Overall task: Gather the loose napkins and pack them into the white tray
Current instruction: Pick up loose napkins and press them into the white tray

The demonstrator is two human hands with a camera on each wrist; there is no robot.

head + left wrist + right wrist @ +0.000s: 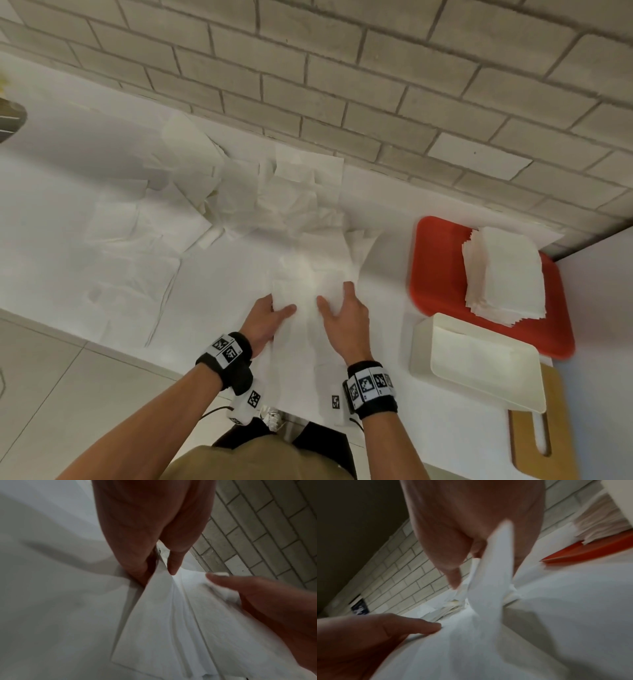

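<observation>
I hold a bundle of white napkins [308, 284] above the counter's front edge, between both hands. My left hand [281, 305] pinches its left side, thumb on top; the left wrist view shows the thumb and fingers [137, 566] closed on the napkins' [163, 615] edge. My right hand [334, 298] grips the right side, and a napkin fold [489, 574] runs up between its fingers. The white tray [421, 349] stands to the right of my hands, and nothing shows inside it. More loose napkins [212, 192] lie scattered over the counter at the back left.
A red tray [435, 267] behind the white one carries a neat napkin stack [503, 274]. A wooden board [555, 445] lies under the white tray's near side. A grey brick wall [376, 85] backs the white counter [68, 171].
</observation>
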